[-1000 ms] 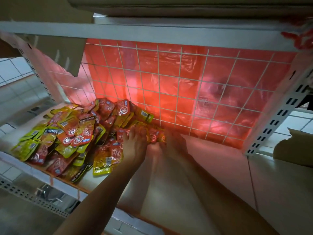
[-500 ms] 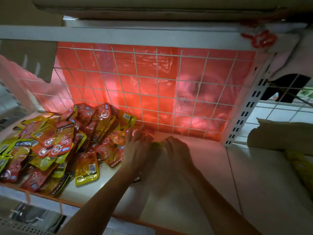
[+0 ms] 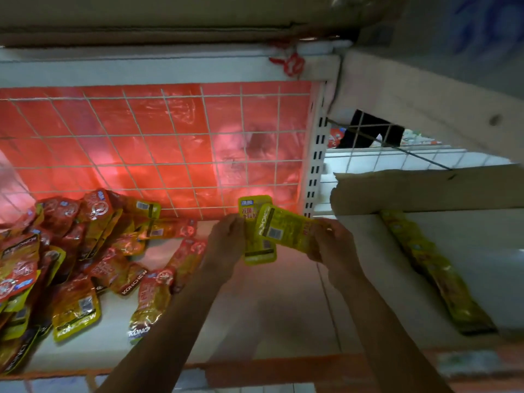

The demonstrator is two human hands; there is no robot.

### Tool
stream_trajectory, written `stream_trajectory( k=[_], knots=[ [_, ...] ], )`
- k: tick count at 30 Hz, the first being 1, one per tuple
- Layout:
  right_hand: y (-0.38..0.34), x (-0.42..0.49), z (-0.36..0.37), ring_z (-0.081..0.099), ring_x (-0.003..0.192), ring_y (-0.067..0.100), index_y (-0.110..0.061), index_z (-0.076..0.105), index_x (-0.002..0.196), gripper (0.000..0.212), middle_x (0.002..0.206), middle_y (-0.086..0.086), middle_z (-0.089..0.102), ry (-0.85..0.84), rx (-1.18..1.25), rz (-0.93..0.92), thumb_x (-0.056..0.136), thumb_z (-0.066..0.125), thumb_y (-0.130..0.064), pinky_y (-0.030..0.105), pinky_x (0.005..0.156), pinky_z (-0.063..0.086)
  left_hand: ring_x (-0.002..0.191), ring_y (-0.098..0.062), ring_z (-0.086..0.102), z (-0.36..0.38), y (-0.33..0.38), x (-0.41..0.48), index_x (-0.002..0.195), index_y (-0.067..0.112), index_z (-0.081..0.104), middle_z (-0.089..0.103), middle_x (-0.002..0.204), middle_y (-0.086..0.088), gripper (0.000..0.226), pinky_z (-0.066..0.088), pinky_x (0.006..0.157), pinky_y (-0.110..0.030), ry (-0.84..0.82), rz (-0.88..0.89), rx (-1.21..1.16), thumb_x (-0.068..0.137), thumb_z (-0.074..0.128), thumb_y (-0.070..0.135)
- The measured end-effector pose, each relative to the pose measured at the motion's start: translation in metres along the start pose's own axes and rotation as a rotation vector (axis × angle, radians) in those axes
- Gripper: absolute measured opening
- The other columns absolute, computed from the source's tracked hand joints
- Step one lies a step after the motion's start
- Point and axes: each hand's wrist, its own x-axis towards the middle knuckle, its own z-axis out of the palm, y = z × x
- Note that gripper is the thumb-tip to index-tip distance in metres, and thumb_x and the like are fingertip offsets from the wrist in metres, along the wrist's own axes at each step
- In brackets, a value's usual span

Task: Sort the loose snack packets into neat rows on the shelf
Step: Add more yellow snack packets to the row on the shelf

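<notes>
A loose heap of red and yellow snack packets (image 3: 65,251) lies on the left of the white shelf (image 3: 255,321). My left hand (image 3: 225,245) grips an upright yellow packet (image 3: 259,252) above the shelf's middle. My right hand (image 3: 330,242) pinches a second yellow packet (image 3: 283,229), tilted and overlapping the first. A neat row of yellow packets (image 3: 433,268) runs front to back on the neighbouring shelf section at the right.
A white wire grid (image 3: 158,148) backed by red plastic closes the rear. A slotted upright post (image 3: 314,165) divides the two sections. A cardboard flap (image 3: 425,191) hangs over the right section. The shelf above sits low overhead.
Both hands have lifted off the shelf surface, each now holding a yellow packet. The view has swung right, bringing the row of yellow packets into sight.
</notes>
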Motion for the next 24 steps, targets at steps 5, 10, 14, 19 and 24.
stream_trajectory(
  k=[5,10,14,19,24],
  knots=[
    [-0.002,-0.012,-0.064,0.059,0.062,0.018,-0.012,0.06,0.104,0.019,0.086,0.011,0.062,-0.003,0.111,0.056,0.087,0.061,-0.003,0.025,0.046,0.047,0.057,-0.016,0.064,0.061,0.021,-0.04,0.084,0.01,0.064,0.065,0.073,-0.007,0.026,0.055,0.054,-0.027,-0.123,-0.182,-0.335,0.099,0.043,0.008],
    [-0.002,-0.026,-0.132,0.055,0.067,0.017,-0.007,0.056,0.091,0.018,0.076,0.009,0.056,-0.005,0.08,-0.043,0.082,0.061,0.008,0.026,0.052,0.05,0.058,-0.019,0.069,0.119,0.042,-0.085,0.088,0.008,0.064,0.071,0.071,-0.006,0.018,0.058,0.055,-0.034,-0.211,-0.263,-0.423,0.097,0.049,0.012],
    [-0.004,-0.03,-0.183,0.062,0.067,0.002,-0.02,0.064,0.063,0.036,0.068,-0.006,0.067,-0.003,-0.017,-0.165,0.074,0.065,0.014,0.016,0.063,0.047,0.058,-0.023,0.068,0.161,0.056,-0.121,0.096,0.004,0.066,0.071,0.074,-0.009,0.028,0.056,0.053,-0.035,-0.265,-0.417,-0.514,0.097,0.048,0.025],
    [-0.005,-0.032,-0.236,0.064,0.071,0.01,-0.019,0.059,0.043,0.042,0.072,-0.001,0.069,-0.064,0.03,-0.24,0.064,0.051,0.017,0.022,0.065,0.047,0.058,-0.023,0.065,0.193,0.06,-0.155,0.09,0.009,0.07,0.068,0.078,-0.015,0.022,0.054,0.051,-0.031,-0.396,-0.473,-0.502,0.094,0.055,0.024],
    [-0.013,-0.037,-0.262,0.065,0.088,0.011,-0.026,0.068,0.092,0.028,0.1,-0.004,0.068,-0.059,0.005,-0.268,0.069,0.059,-0.011,0.029,0.074,0.053,0.078,-0.033,0.066,0.221,0.057,-0.185,0.108,-0.002,0.061,0.066,0.092,-0.023,0.025,0.058,0.07,-0.051,-0.353,-0.381,-0.468,0.083,0.062,-0.003]
  ],
)
